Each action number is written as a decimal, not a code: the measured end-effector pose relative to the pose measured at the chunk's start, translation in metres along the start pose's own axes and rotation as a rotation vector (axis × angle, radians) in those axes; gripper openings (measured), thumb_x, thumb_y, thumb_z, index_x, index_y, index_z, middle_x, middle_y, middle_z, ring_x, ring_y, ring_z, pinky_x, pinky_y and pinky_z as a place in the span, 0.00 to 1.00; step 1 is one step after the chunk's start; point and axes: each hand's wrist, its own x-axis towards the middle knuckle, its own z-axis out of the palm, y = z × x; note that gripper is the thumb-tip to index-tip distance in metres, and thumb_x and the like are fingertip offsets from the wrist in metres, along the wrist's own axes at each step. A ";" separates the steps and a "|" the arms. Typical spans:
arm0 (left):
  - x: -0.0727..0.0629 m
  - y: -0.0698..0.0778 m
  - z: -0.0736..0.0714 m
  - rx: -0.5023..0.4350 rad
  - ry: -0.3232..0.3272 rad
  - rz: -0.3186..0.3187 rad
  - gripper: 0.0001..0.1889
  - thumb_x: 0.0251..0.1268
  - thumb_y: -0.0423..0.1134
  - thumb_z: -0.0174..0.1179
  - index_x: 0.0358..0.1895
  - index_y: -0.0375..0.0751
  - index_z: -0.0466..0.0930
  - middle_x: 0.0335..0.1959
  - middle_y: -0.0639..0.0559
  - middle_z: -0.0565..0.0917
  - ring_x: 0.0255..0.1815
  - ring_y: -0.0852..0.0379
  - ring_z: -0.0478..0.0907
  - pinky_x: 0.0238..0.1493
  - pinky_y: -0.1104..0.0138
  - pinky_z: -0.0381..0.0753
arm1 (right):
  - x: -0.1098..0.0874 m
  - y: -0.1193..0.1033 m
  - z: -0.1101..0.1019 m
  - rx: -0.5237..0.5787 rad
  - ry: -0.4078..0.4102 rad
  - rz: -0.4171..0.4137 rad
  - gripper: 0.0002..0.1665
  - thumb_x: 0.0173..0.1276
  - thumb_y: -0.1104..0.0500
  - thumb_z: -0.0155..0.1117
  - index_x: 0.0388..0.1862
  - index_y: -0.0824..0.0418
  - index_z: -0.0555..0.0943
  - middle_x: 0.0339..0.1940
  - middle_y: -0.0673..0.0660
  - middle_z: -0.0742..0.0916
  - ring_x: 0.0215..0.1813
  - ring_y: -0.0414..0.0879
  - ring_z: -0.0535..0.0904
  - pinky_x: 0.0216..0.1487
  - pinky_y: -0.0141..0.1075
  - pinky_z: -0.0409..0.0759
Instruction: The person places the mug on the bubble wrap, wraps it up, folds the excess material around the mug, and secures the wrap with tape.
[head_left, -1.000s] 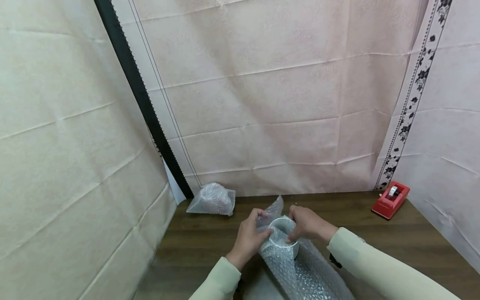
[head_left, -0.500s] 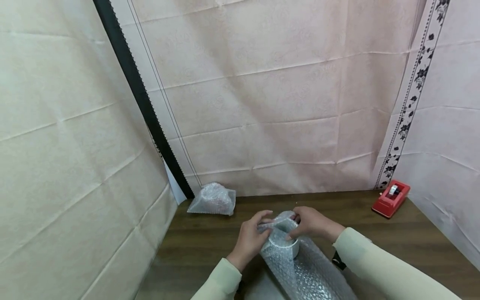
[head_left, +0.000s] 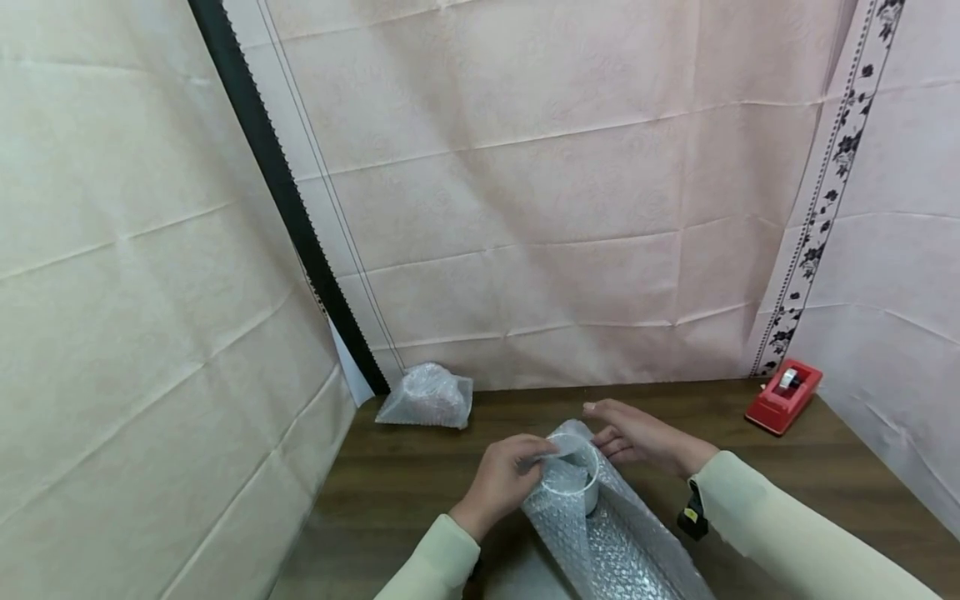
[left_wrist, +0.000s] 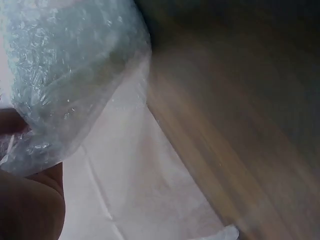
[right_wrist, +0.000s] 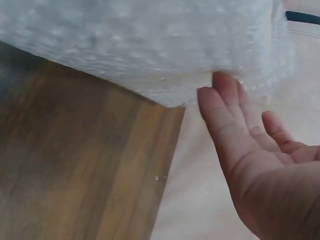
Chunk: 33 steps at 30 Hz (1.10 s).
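A white round-rimmed cup [head_left: 592, 498] stands wrapped in bubble wrap [head_left: 626, 550], its open mouth facing up. My left hand [head_left: 497, 485] pinches a flap of the wrap at the cup's left rim, and the flap folds in over the mouth. In the left wrist view the bubble wrap [left_wrist: 75, 60] bulges above the thumb and fingers. My right hand [head_left: 651, 440] is beside the far right of the roll, fingers extended. Its fingertips are right at the bubble wrap [right_wrist: 150, 50] in the right wrist view. Most of the cup is hidden by the wrap.
A bubble-wrapped bundle [head_left: 427, 397] lies at the back left of the wooden table [head_left: 390, 508]. At the back right is a red tape dispenser [head_left: 783, 397]. Pale cloth [head_left: 562, 192] hangs behind the table and along both sides.
The right hand has let go of the wrap at the rim and moved right, its fingers straightening. The left hand has folded the flap over the mouth. The upright piece of wrap has come down.
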 end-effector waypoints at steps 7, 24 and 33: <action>0.002 0.002 -0.002 0.080 -0.112 0.088 0.26 0.66 0.31 0.68 0.67 0.52 0.92 0.64 0.54 0.93 0.64 0.57 0.90 0.66 0.64 0.90 | 0.004 -0.007 0.004 -0.029 0.074 0.010 0.32 0.92 0.44 0.61 0.79 0.66 0.74 0.61 0.66 0.91 0.51 0.51 0.94 0.57 0.48 0.94; 0.025 -0.006 -0.026 -0.200 -0.368 -0.100 0.24 0.94 0.40 0.44 0.83 0.47 0.73 0.77 0.54 0.87 0.83 0.48 0.80 0.85 0.52 0.77 | 0.011 -0.004 0.011 -0.507 0.218 -0.113 0.14 0.77 0.58 0.80 0.54 0.63 0.89 0.50 0.59 0.93 0.52 0.50 0.90 0.51 0.47 0.92; 0.057 -0.014 -0.048 -0.151 -0.617 -0.117 0.40 0.74 0.42 0.78 0.86 0.52 0.74 0.92 0.61 0.68 0.96 0.52 0.58 0.93 0.48 0.66 | 0.012 -0.006 0.015 -0.506 0.194 -0.155 0.15 0.73 0.59 0.83 0.53 0.63 0.90 0.49 0.59 0.94 0.51 0.51 0.91 0.52 0.51 0.93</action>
